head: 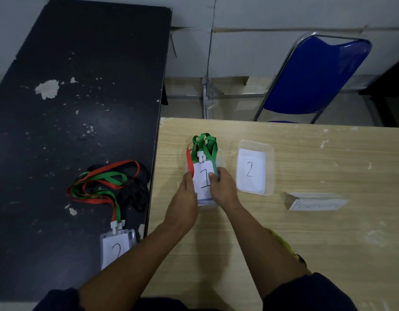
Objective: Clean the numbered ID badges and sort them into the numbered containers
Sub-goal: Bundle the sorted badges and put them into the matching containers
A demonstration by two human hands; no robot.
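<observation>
In mid-frame I see both forearms angled inward, meeting at the badge marked 1 point(204, 176), which sits over a clear container point(220, 157). The left hand point(187, 187) grips its left edge, fingers curled. The right hand point(223, 185) pinches its right edge along with the green lanyard point(214, 153).

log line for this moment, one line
badge 1: over left container | left hand: at its left edge | right hand: pinches right edge | badge 2: on black table
</observation>
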